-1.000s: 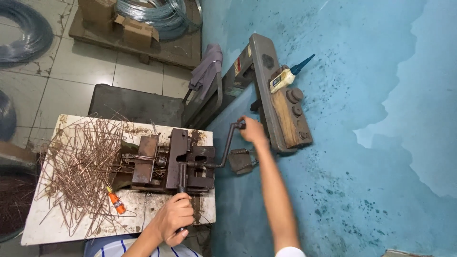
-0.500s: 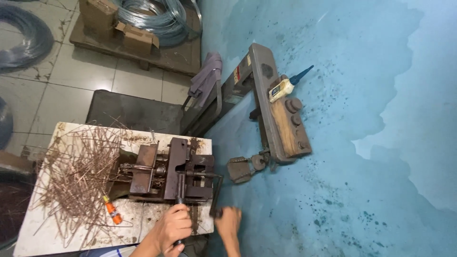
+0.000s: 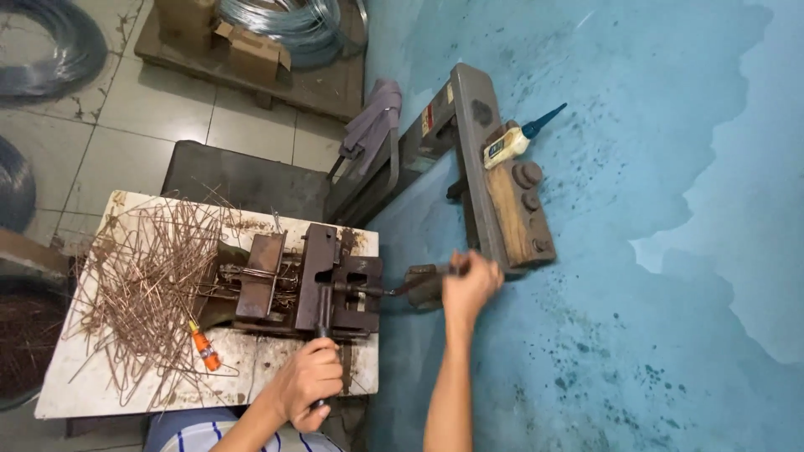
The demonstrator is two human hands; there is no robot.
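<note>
- Two hands are shown at a rusty bending jig bolted to a white worktable.
- Left hand: closed around the lower end of the upright lever handle, at the table's near edge.
- Right hand: closed on the crank handle, which projects from the jig's right side towards the blue wall.
- Judgement: the lever is best held steady while the crank is turned evenly, so that the wire stays seated.
- Bent copper-coloured wire pieces are heaped left of the jig; an orange marker lies just beside them.
- Wire coils are seen on the floor beyond.
</note>
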